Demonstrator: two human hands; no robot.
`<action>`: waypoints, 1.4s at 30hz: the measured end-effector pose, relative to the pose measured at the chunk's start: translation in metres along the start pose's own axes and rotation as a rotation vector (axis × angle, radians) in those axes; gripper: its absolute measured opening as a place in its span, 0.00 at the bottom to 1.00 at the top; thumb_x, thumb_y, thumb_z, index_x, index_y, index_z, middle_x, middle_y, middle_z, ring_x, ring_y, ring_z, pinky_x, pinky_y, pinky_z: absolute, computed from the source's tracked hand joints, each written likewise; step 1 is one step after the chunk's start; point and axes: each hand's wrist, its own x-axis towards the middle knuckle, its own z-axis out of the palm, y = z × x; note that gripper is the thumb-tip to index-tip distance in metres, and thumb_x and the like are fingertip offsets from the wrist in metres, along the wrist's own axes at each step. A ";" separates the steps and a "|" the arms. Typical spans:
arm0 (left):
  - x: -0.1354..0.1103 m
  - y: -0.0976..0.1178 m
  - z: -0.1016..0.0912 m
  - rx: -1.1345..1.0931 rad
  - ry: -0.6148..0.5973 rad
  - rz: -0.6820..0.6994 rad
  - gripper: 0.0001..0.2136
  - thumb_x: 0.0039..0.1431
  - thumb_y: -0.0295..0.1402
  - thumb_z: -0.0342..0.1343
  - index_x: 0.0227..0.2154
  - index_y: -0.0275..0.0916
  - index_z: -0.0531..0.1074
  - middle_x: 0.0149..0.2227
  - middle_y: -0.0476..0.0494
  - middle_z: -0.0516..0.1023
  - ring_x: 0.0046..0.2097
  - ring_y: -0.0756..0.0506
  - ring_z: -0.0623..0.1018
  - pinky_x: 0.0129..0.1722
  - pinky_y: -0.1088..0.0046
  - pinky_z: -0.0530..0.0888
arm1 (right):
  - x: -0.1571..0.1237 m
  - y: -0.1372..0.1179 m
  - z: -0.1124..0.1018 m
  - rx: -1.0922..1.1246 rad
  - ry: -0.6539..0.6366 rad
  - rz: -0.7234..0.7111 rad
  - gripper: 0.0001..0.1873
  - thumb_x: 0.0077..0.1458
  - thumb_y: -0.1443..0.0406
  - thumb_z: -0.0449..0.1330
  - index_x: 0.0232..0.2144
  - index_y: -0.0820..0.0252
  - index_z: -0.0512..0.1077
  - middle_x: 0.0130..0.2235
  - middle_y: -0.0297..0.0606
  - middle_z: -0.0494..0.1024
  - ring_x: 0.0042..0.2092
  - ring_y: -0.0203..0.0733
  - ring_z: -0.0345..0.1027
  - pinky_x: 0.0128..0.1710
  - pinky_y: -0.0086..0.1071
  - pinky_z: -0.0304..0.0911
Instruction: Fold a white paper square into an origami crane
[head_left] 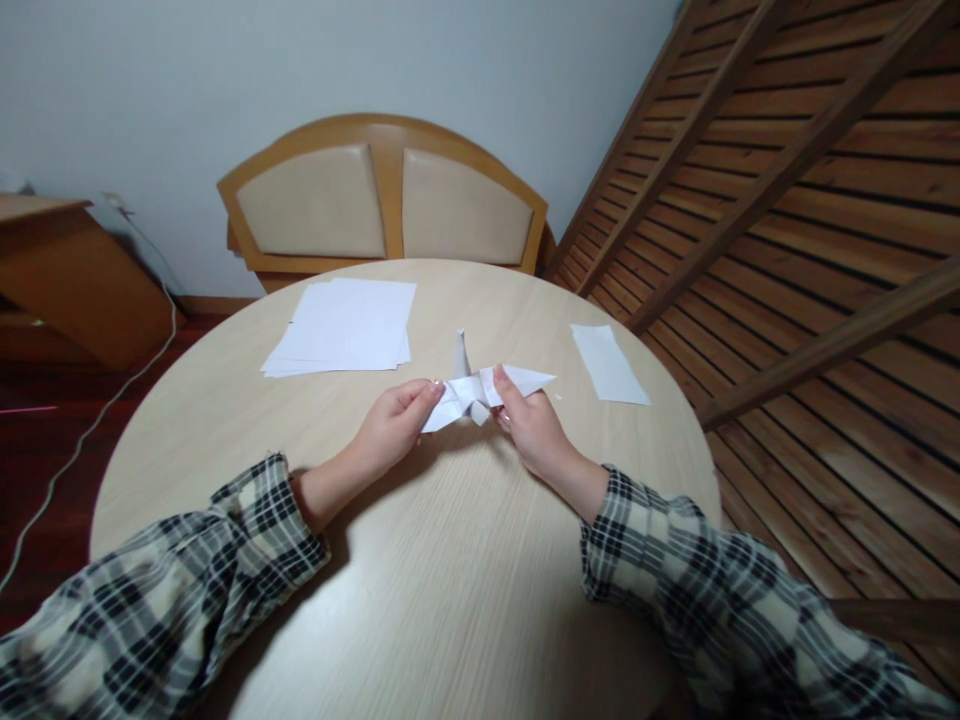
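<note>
A folded white paper crane [471, 388] is held up over the middle of the round table. Its two wings spread left and right, and a narrow neck points away from me. My left hand [399, 420] pinches the left wing between thumb and fingers. On the other side, my right hand [531, 420] grips the right wing near the body, thumb on top, with the wing's pointed tip sticking out past it. The fingers under the paper are mostly hidden.
A stack of white paper sheets [345, 325] lies at the table's back left. One narrow paper strip [609, 365] rests at the right on the pale round table [450, 560]. Behind stands a padded wooden headboard [394, 200]; slatted wood [810, 200] rises at the right.
</note>
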 end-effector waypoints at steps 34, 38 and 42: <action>0.000 0.002 -0.008 0.028 -0.139 -0.111 0.20 0.62 0.49 0.52 0.26 0.36 0.70 0.20 0.50 0.66 0.20 0.52 0.64 0.17 0.77 0.58 | 0.007 0.000 -0.011 -0.023 -0.146 0.061 0.27 0.50 0.41 0.61 0.24 0.57 0.63 0.22 0.27 0.62 0.23 0.32 0.52 0.23 0.30 0.46; -0.001 0.003 -0.006 -0.046 -0.140 -0.158 0.19 0.60 0.48 0.54 0.28 0.36 0.72 0.21 0.50 0.67 0.20 0.53 0.65 0.17 0.77 0.59 | 0.008 -0.002 -0.012 -0.013 -0.140 0.076 0.27 0.51 0.41 0.60 0.23 0.56 0.61 0.19 0.25 0.58 0.21 0.31 0.47 0.21 0.30 0.41; -0.002 0.003 -0.003 -0.200 -0.101 -0.176 0.16 0.57 0.46 0.58 0.28 0.36 0.72 0.25 0.48 0.70 0.25 0.52 0.67 0.22 0.77 0.65 | 0.007 -0.002 -0.011 -0.028 -0.107 0.060 0.27 0.52 0.42 0.59 0.22 0.57 0.61 0.18 0.26 0.59 0.20 0.30 0.48 0.20 0.29 0.42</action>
